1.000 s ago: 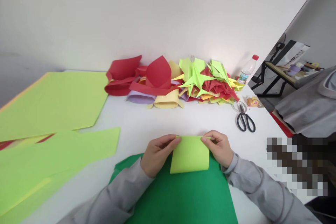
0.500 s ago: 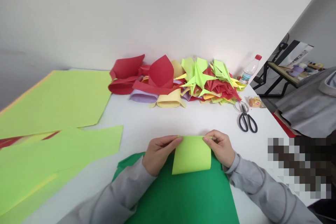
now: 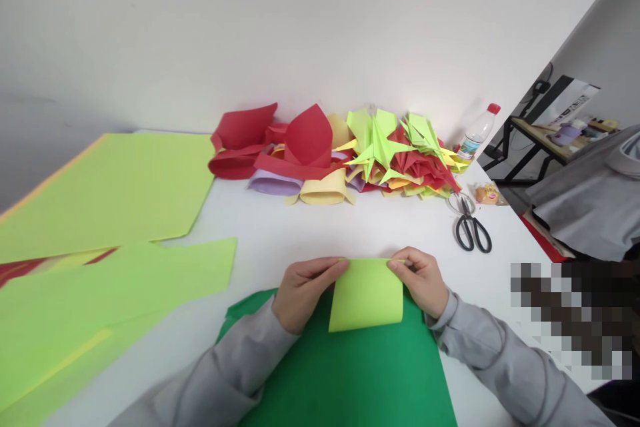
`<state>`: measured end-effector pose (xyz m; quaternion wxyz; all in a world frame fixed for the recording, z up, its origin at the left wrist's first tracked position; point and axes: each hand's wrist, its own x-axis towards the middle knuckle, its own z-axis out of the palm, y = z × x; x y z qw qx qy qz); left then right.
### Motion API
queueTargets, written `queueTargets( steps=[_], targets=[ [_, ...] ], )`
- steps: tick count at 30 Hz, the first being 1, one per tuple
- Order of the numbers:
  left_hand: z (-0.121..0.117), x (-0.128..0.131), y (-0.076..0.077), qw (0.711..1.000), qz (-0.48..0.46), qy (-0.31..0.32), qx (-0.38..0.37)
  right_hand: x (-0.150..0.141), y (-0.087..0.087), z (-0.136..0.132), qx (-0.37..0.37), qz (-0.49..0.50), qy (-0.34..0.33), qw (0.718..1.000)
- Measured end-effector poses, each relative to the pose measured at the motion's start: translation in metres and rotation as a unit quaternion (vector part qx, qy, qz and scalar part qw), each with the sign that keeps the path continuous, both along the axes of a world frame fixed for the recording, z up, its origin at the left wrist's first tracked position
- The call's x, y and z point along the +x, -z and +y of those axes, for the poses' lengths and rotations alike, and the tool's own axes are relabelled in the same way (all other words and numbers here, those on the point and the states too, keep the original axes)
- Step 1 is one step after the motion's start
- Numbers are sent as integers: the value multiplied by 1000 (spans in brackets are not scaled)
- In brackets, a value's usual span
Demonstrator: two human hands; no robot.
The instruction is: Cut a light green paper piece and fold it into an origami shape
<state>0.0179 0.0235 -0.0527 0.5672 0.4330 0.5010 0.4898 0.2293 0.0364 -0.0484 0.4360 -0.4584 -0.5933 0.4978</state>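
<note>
A small yellow-green sheet of paper (image 3: 367, 297) is pinched along its far edge by both my hands, over a large green sheet (image 3: 350, 373). My left hand (image 3: 305, 290) grips the sheet's far left corner between thumb and fingers. At the far right corner, my right hand (image 3: 421, 280) holds it the same way. The near edge of the paper hangs loose and curves slightly.
Large yellow-green sheets (image 3: 120, 193) cover the left of the white table (image 3: 260, 233). Along the wall lie red folded paper pieces (image 3: 307, 137) and light green folded paper stars (image 3: 380, 147). Black-handled scissors (image 3: 473, 233), a plastic bottle (image 3: 477, 137) and a wrapped snack (image 3: 487, 193) are at the right.
Both hands keep their pinch on the small sheet, which looks the same. The whole view has shifted only very slightly.
</note>
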Motion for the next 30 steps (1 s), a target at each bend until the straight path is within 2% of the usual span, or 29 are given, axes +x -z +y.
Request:
queueTargets(
  steps=[16, 25, 30],
  targets=[
    [-1, -2, -2, 1000, -9, 17, -6, 3, -7, -2, -39, 12, -46, 998],
    [-1, -4, 0, 1000, 23, -14, 3, 0, -3, -1, -41, 23, -34, 998],
    [-3, -2, -4, 999, 25, -35, 10, -2, -3, 0, -55, 35, -31, 997]
  ],
)
